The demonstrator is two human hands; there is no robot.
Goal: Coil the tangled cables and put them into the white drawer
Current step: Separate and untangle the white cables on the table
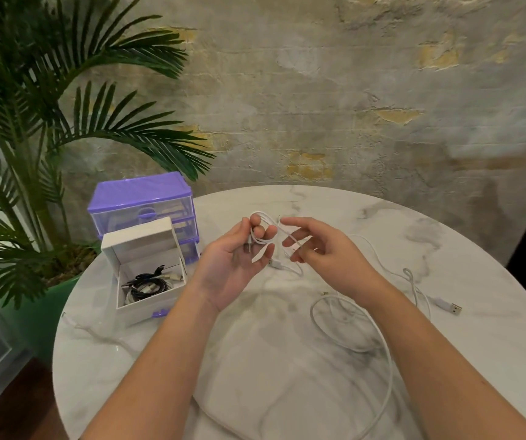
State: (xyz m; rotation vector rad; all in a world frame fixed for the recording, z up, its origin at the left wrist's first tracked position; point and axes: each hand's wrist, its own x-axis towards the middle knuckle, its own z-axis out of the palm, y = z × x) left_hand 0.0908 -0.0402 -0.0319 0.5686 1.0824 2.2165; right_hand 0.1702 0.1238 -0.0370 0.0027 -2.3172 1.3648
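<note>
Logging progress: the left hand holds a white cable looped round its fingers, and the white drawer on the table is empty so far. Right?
Not quite. The head view shows the white drawer already holding coiled black cables. The left hand does hold a looped white cable.

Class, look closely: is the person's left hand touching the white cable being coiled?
Touching. The head view shows the white cable looped around the fingers of the left hand.

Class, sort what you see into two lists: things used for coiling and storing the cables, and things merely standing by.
In use: left hand, right hand, white cable, loose cable, white drawer, black cables.
Standing by: purple drawers, plant.
</note>
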